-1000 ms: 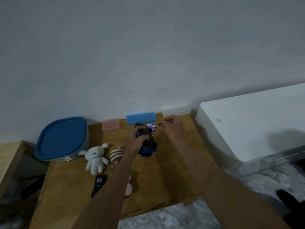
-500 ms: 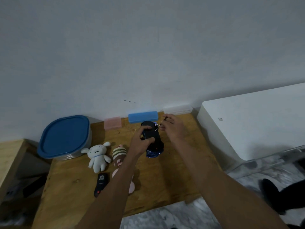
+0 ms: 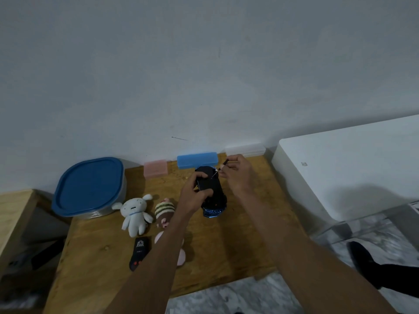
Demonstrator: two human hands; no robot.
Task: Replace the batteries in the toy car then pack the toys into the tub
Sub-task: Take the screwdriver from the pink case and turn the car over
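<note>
Tub (image 3: 90, 189) lidded, contents hidden.

A domestic room is shown, not a workshop. A low wooden table (image 3: 226, 241) is set against a plain painted wall (image 3: 204, 64) on a marbled floor (image 3: 238, 298). Soft toys (a white plush rabbit (image 3: 135, 215) among them) are laid on it, left of a white cabinet (image 3: 353, 168), beside a blue-lidded tub (image 3: 90, 186).
</note>
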